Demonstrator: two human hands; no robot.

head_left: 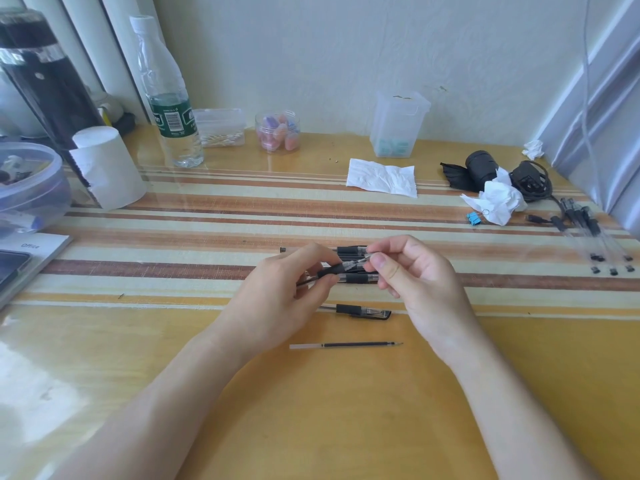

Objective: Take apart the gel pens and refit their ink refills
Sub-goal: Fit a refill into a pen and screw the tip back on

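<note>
While both forearms reach in over the yellow table [104, 341], the left hand [280, 292] pinches a gel pen [334, 270] by its black rubber grip, thumb and fingers closed around the barrel, and the right hand [412, 275] meets it at the pen's clear tip cone [356, 263], thumb and forefinger pressed together on that end. The pen is held just above a small cluster of other gel pens [356, 279] lying side by side on the striped mat [173, 216] — I cannot tell whether the cone is still fully seated on the barrel. Toward six o'clock of the hands, one more pen with its black cap [363, 311] lies flat on the table, and beyond it, nearer the person, a loose ink refill [346, 345] rests alone, its point toward three o'clock. Off at two o'clock a bunch of clear pen barrels [599, 237] sits near the mat's far end, beside crumpled tissue [498, 202] and a blue binder clip [472, 218]. At eleven o'clock stands a water bottle [169, 98]; at twelve, a flat tissue [381, 176] and a clear plastic box [398, 126] against the wall.
</note>
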